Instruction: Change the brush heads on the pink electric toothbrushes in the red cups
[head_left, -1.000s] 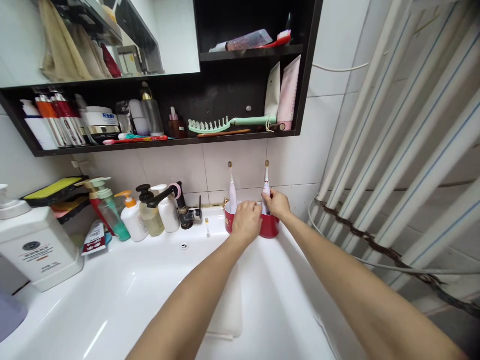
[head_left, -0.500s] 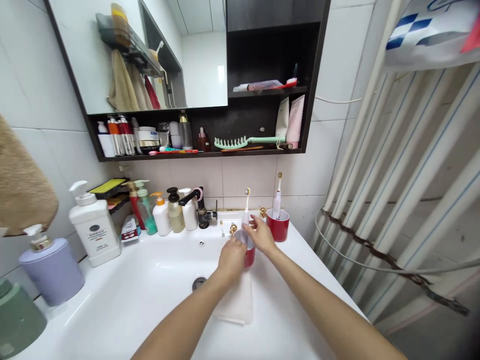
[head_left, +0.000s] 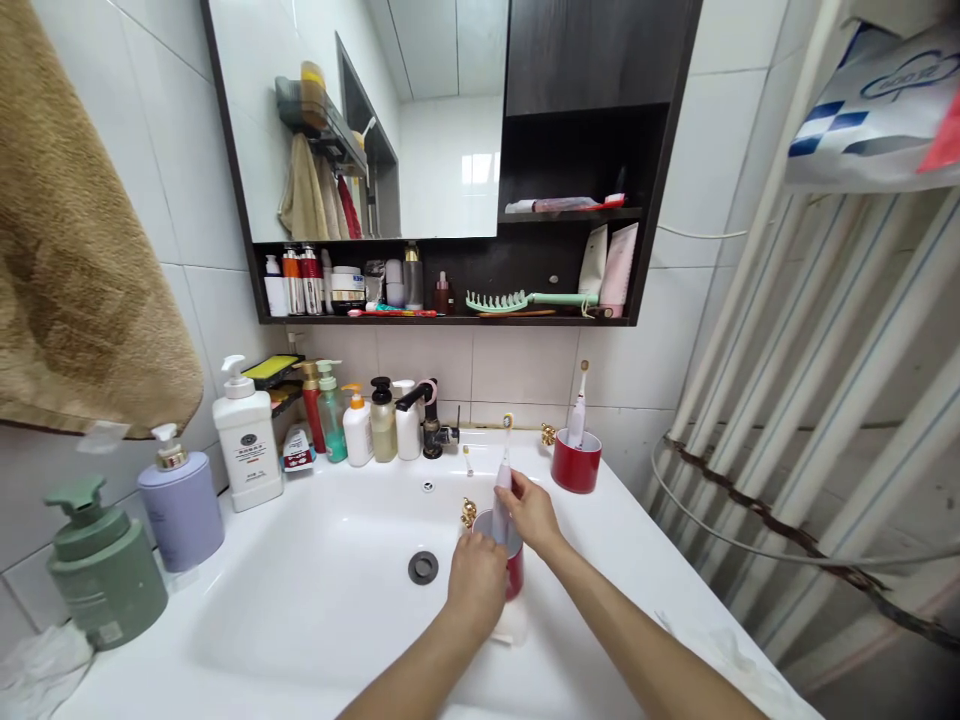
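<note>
A white electric toothbrush (head_left: 503, 482) stands nearly upright in a red cup (head_left: 514, 577) with a pale inside and a gold figure handle (head_left: 469, 513). My left hand (head_left: 478, 578) is wrapped around the cup's near left side, hiding much of it. With thumb and fingertips, my right hand (head_left: 534, 510) pinches the toothbrush's body just above the rim. Below the cup, a white cloth (head_left: 512, 626) shows in part; the left hand covers the rest. A second red cup (head_left: 576, 467) stands behind on the counter, holding another electric toothbrush (head_left: 578, 415).
The white sink basin (head_left: 322, 570) lies left of my hands, with a black faucet (head_left: 431, 425) behind it. A small brush head (head_left: 468, 461) lies on the back ledge. Several pump bottles (head_left: 358, 428) line the left side. Pipes (head_left: 787, 400) run along the right.
The held cup has come nearer to me with both hands. My right fingers, looser beside the toothbrush before, now pinch it. The view has shifted left, and more of the left counter shows.
</note>
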